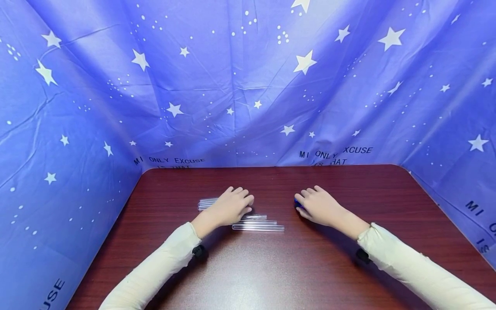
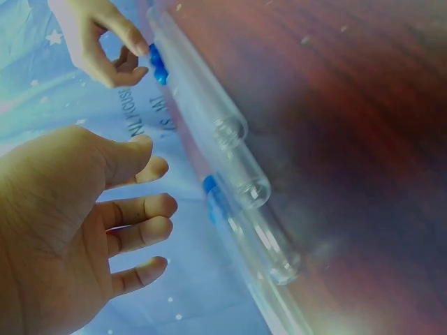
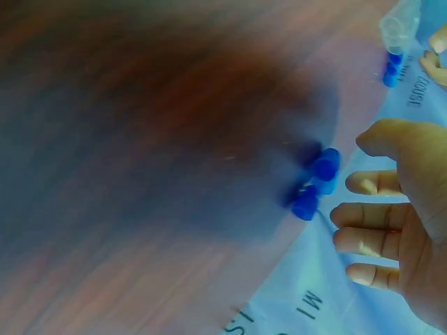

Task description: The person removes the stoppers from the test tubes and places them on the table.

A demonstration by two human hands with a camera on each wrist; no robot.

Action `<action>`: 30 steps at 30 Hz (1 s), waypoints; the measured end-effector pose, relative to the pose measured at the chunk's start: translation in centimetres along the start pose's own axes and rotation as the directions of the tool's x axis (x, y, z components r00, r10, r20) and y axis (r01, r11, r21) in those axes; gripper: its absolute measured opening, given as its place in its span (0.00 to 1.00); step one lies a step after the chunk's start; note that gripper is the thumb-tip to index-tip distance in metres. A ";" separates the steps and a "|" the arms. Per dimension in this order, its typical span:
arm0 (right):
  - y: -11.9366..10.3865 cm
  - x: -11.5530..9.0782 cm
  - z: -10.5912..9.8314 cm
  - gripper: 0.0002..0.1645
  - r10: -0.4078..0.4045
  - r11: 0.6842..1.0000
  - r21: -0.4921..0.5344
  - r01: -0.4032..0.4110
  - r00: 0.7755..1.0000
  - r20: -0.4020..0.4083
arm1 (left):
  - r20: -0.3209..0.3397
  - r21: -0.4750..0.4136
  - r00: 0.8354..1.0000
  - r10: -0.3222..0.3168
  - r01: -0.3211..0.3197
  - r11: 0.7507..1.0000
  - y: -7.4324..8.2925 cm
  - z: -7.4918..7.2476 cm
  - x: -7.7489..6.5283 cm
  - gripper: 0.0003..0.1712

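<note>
My left hand (image 1: 228, 206) hovers palm down over clear glass test tubes, its fingers loosely bent with nothing between them. Several uncapped tubes (image 1: 258, 227) lie side by side in front of it, and more tubes (image 1: 207, 203) show behind the wrist, their right ends covered by the hand. Beyond the tubes in the left wrist view is a blue piece (image 2: 210, 185). My right hand (image 1: 319, 204) is spread loosely just above small blue stoppers (image 3: 325, 166), mostly hidden under it in the head view. In the right wrist view its fingers look apart from them.
The dark red-brown wooden table (image 1: 248, 267) carries everything, with its far edge against a blue star-printed curtain (image 1: 240, 86). Curtain also hangs at both sides. A black wrist device (image 1: 199, 252) sits under the left cuff, another (image 1: 363, 255) under the right.
</note>
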State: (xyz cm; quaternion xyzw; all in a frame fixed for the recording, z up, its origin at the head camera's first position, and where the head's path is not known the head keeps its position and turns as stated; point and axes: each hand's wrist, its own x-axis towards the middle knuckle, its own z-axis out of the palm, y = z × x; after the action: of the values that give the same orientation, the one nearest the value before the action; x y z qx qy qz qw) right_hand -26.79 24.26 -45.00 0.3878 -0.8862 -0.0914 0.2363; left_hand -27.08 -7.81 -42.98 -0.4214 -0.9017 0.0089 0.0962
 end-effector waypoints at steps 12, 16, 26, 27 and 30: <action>-1.5 4.9 -1.5 0.12 0.070 0.978 0.197 -0.067 0.998 -0.006 | -0.067 0.027 0.995 -0.078 0.080 0.996 -2.6 -1.2 -0.6 0.09; -2.5 6.9 -1.7 0.11 0.064 0.963 0.263 -0.064 0.998 0.007 | -0.050 0.029 0.994 -0.094 0.096 0.995 -3.1 -1.2 -0.8 0.09; -4.8 10.3 -0.8 0.11 0.022 0.950 0.309 -0.041 0.998 0.064 | -0.004 0.032 0.992 -0.128 0.128 0.991 -3.4 -0.6 -1.5 0.15; -5.0 10.5 -0.7 0.11 0.016 0.950 0.311 -0.037 0.997 0.070 | -0.005 0.039 0.992 -0.129 0.129 0.991 -3.5 -0.4 -1.5 0.16; -5.6 10.9 -0.3 0.11 0.003 0.949 0.314 -0.029 0.997 0.082 | -0.019 0.062 0.992 -0.126 0.127 0.990 -3.6 0.1 -1.7 0.16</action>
State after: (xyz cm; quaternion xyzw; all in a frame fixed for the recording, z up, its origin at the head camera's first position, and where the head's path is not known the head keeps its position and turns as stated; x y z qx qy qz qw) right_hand -29.45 12.48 -42.82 0.4094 -0.9014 0.0376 0.1360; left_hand -28.81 -11.40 -43.00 -0.3603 -0.9251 0.0280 0.1164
